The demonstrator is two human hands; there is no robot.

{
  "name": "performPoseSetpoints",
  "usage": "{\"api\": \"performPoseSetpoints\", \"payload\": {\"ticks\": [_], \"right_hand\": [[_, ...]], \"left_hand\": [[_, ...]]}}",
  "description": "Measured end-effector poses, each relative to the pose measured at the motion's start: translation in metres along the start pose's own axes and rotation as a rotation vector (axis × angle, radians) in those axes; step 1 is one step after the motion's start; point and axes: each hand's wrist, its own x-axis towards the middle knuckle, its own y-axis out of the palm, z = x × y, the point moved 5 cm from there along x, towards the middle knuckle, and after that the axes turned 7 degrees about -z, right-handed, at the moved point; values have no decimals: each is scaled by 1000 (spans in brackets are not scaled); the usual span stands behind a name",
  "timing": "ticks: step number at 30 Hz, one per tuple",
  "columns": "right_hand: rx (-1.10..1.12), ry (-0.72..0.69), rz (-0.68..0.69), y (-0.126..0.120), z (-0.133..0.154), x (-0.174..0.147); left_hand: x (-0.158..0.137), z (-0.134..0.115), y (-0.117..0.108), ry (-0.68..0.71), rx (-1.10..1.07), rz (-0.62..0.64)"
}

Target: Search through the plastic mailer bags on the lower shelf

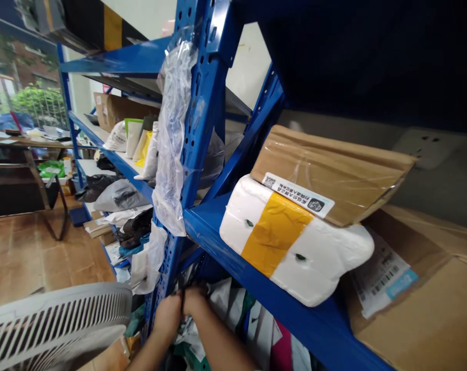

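Both hands meet low down, under the blue shelf (233, 257) and just beside its upright post (202, 129). The left hand (167, 314) and the right hand (196, 299) press together, fingers curled in on a small dark thing (183, 299) pinched between them; what it is cannot be told, nor which hand grips it harder. Right below and beyond the hands lies a heap of soft mail bags (237, 319), white, green and pink, touching the right forearm. Straight above the hands a clear plastic bag (173, 139) hangs down the post. Up and to the right of the hands, on the shelf, a white parcel (295, 242) with a yellow tape band lies under a brown padded envelope (329, 172), and a carton (418, 293) sits beside them. To the left of the hands a white fan grille (59, 319) shows, near the left forearm.
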Motion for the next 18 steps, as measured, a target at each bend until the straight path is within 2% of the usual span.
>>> {"api": "performPoseSetpoints", "payload": {"ticks": [4, 7, 11, 15, 18], "right_hand": [[57, 34, 23, -3, -13, 0], [126, -34, 29, -11, -34, -14], [128, -103, -54, -19, -49, -35], [54, 18, -92, -15, -41, -35], [65, 127, -184, -16, -30, -28]], "left_hand": [[-5, 7, 18, -34, 9, -30], [-2, 7, 27, -33, 19, -5], [6, 7, 29, -26, 19, 65], [12, 8, 26, -34, 29, 116], [11, 8, 23, -57, 56, 99]]}}
